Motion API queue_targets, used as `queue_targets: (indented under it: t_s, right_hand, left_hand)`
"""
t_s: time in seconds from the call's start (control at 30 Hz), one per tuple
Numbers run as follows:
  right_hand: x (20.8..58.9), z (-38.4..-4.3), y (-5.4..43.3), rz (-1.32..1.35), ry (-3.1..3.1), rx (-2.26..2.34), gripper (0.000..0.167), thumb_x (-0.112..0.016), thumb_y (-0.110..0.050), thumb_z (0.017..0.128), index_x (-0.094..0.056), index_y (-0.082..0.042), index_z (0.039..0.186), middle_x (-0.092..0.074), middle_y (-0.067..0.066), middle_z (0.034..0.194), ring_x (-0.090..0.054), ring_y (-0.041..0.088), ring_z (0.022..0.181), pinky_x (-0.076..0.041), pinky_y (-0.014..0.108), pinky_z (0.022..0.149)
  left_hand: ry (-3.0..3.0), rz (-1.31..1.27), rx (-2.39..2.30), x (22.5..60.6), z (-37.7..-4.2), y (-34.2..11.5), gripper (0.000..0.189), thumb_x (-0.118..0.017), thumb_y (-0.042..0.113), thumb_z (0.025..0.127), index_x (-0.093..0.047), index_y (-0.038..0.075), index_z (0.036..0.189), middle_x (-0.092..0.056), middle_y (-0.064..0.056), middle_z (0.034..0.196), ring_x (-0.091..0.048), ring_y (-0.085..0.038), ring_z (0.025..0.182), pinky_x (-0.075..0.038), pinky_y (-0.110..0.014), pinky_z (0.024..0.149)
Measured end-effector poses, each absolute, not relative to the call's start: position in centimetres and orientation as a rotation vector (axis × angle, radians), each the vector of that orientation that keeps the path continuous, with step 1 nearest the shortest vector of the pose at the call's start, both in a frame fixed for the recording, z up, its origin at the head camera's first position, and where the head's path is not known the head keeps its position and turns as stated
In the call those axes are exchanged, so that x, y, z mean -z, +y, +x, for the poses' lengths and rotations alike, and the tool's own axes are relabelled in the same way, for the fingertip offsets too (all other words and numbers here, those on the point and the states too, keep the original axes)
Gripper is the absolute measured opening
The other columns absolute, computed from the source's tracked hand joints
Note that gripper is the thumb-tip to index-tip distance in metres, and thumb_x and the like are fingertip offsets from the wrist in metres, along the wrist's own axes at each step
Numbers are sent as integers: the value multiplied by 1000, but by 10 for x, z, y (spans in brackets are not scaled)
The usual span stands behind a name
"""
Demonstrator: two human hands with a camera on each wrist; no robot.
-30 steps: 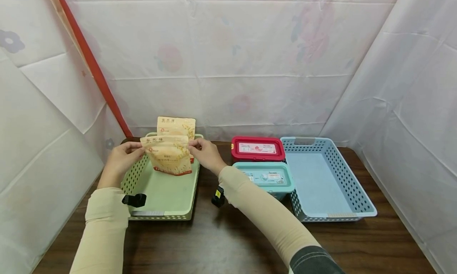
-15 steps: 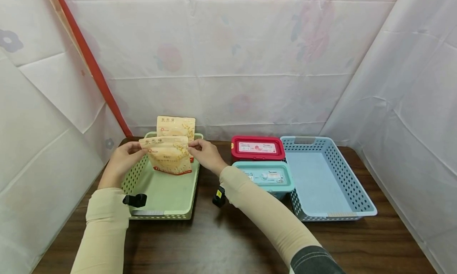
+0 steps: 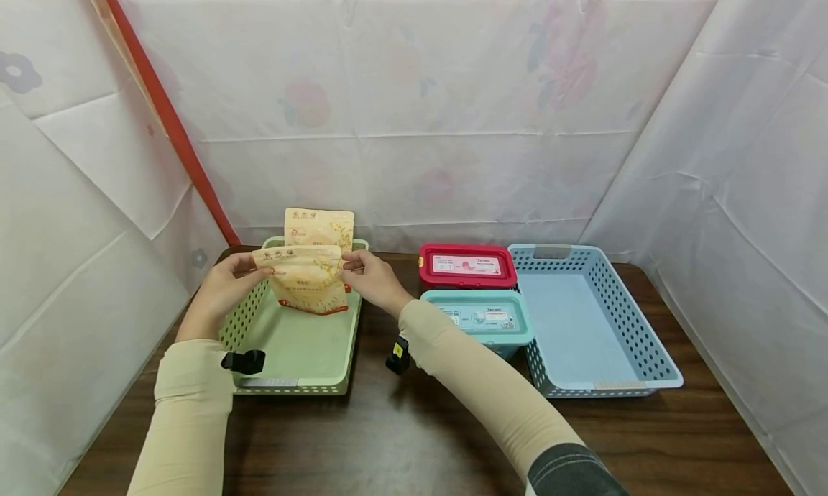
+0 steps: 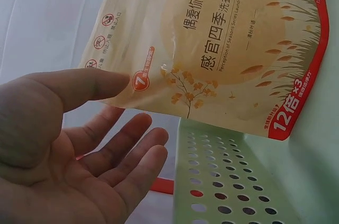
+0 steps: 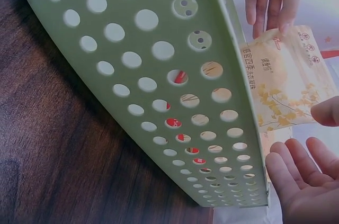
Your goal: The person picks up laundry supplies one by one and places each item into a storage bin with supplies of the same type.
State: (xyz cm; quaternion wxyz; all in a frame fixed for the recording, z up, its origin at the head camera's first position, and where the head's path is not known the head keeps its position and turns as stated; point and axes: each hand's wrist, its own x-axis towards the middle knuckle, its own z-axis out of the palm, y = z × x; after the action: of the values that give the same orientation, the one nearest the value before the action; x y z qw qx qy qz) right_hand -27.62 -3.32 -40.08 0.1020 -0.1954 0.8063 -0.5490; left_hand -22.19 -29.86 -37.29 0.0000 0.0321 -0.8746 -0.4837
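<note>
A cream stand-up pouch of laundry capsules (image 3: 307, 284) with a red bottom band is held tilted over the back part of the green basket (image 3: 297, 356). My left hand (image 3: 223, 295) pinches its upper left edge, thumb on the printed front. At the opposite edge my right hand (image 3: 376, 284) pinches with thumb and fingers. The left wrist view shows the pouch (image 4: 212, 60) close up, the other fingers of the left hand (image 4: 100, 155) spread below the thumb. Behind it a second, matching pouch (image 3: 317, 223) stands upright at the basket's back end, partly covered.
Right of the middle, a red lidded box (image 3: 467, 266) stands behind a teal lidded box (image 3: 481, 320). A light blue perforated basket (image 3: 576, 331) is beside them. White cloth walls (image 3: 414, 108) enclose the dark wooden table (image 3: 388, 438) at the back and sides.
My left thumb has slid slightly further over the pouch's front. The pouch and both hands otherwise stay almost still.
</note>
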Motion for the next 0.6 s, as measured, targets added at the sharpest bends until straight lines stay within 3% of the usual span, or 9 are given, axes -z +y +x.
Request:
queue_targets:
  t_s: [0.37,0.6]
  right_hand:
    - [397,-273,-32,-579,2353,1614,48,-63,-29,101,-51,-14,145,-57,6,137,-57,18,120,-52,34,94]
    - [394,-271,-28,-544,2271,1663,60,-65,-31,99,-43,-15,153,-46,11,150,-48,27,134,-48,43,102]
  left_hand:
    - [-2741,53,1555,373,-221,-301,70,-57,37,103,-30,-8,151,-38,-31,146,-36,-45,133,-38,-58,102]
    - [-2711,-34,1601,370,-218,-302,79,-62,35,101,-21,-6,154,-26,-31,154,-19,-51,144,-26,-67,109]
